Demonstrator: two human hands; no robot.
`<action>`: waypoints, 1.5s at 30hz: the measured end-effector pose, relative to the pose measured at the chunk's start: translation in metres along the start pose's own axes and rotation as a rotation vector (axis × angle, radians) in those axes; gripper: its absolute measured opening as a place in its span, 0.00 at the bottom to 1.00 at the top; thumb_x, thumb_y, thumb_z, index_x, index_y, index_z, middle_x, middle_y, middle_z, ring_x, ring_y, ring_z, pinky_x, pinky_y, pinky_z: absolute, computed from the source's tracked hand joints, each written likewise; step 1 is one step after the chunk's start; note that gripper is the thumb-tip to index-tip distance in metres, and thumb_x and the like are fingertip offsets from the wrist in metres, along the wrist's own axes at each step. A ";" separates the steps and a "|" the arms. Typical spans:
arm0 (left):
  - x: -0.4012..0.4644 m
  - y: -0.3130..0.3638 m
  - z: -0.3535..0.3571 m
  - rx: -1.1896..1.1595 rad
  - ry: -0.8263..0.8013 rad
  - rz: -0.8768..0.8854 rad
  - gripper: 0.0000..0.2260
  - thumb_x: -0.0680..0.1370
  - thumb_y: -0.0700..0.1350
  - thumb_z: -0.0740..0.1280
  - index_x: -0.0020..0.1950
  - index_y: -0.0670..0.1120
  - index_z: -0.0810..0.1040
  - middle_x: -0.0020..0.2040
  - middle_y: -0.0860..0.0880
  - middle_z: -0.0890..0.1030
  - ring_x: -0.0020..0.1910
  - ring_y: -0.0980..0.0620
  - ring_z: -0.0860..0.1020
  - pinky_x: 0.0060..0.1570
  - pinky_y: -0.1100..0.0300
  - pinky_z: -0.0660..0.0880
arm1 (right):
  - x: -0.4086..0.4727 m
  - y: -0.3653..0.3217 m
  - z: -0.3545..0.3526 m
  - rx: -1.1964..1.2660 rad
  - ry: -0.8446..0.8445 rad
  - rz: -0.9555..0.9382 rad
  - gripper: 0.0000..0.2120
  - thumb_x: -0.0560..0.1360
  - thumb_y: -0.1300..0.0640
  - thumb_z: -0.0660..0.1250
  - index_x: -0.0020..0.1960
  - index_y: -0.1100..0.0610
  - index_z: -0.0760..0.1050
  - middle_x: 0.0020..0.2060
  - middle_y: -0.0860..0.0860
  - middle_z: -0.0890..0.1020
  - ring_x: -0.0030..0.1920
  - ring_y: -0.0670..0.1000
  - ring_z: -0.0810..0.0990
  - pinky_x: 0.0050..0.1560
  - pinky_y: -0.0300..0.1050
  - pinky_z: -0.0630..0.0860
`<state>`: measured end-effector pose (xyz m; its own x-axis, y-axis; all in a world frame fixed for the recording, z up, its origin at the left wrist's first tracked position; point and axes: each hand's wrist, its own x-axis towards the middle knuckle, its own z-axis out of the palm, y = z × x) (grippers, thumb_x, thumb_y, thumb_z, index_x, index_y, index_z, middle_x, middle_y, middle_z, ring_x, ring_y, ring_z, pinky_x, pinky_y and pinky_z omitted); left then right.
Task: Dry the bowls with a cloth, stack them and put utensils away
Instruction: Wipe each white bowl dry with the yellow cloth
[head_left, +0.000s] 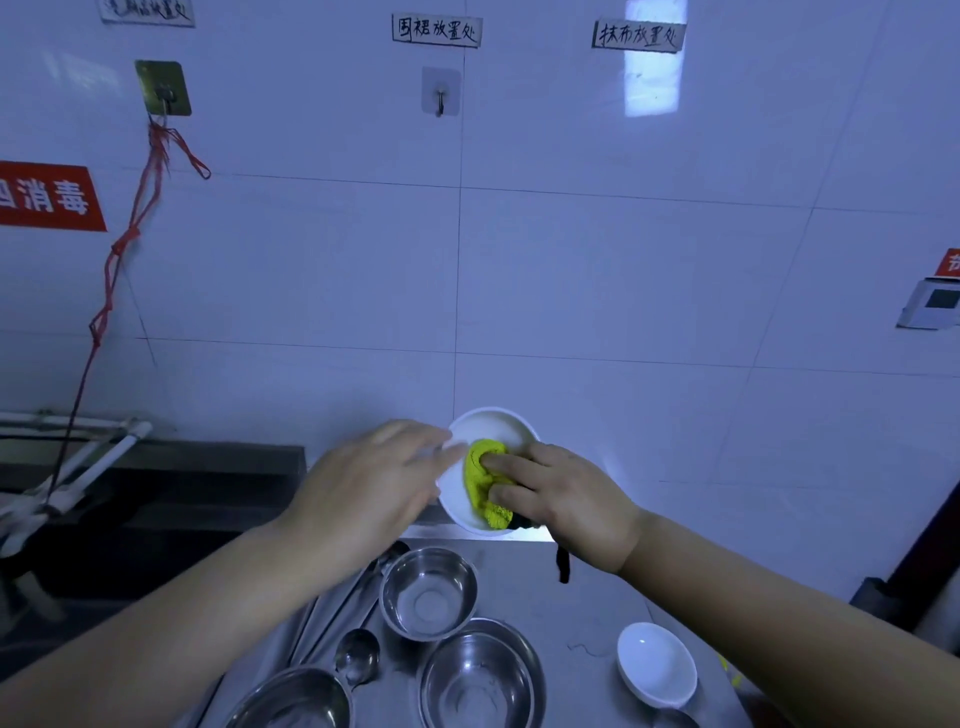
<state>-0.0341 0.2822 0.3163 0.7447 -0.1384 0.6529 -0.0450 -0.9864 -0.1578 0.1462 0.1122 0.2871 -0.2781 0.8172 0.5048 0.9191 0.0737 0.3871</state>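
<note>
My left hand holds a white bowl by its left rim, tilted toward me above the steel counter. My right hand presses a yellow-green cloth into the bowl's inside. A dark strip of the cloth hangs below my right wrist. On the counter below stand three steel bowls: a small one, a larger one and one at the bottom edge. A small white bowl sits to the right. Steel spoons and ladles lie to the left of the steel bowls.
The steel counter meets a white tiled wall. A dark sink with white pipes lies to the left. Two wall hooks hang above, and a red cord dangles from the left one. A dark object stands at the right edge.
</note>
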 end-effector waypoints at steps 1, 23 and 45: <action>-0.002 0.000 0.002 0.104 0.037 0.178 0.15 0.73 0.42 0.63 0.58 0.47 0.81 0.53 0.49 0.82 0.56 0.49 0.75 0.52 0.53 0.76 | 0.000 0.000 0.000 0.014 -0.005 0.007 0.11 0.74 0.62 0.57 0.47 0.57 0.79 0.57 0.53 0.80 0.43 0.56 0.75 0.40 0.45 0.74; 0.004 0.024 0.023 -1.364 -0.094 -0.905 0.07 0.71 0.38 0.69 0.48 0.38 0.81 0.42 0.39 0.83 0.40 0.47 0.80 0.45 0.55 0.75 | 0.013 -0.060 0.001 0.975 0.101 0.689 0.39 0.67 0.54 0.63 0.76 0.48 0.53 0.76 0.39 0.46 0.75 0.37 0.44 0.71 0.30 0.49; 0.015 0.009 0.007 -1.607 0.243 -1.051 0.08 0.78 0.33 0.61 0.45 0.40 0.79 0.36 0.47 0.84 0.34 0.54 0.82 0.34 0.63 0.79 | 0.015 -0.069 0.024 0.866 0.603 0.680 0.21 0.72 0.64 0.59 0.60 0.48 0.78 0.65 0.42 0.73 0.64 0.52 0.72 0.52 0.61 0.76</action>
<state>-0.0186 0.2717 0.3194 0.7891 0.6036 0.1142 -0.2908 0.2033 0.9349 0.0858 0.1333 0.2491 0.4504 0.4626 0.7636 0.7442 0.2779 -0.6073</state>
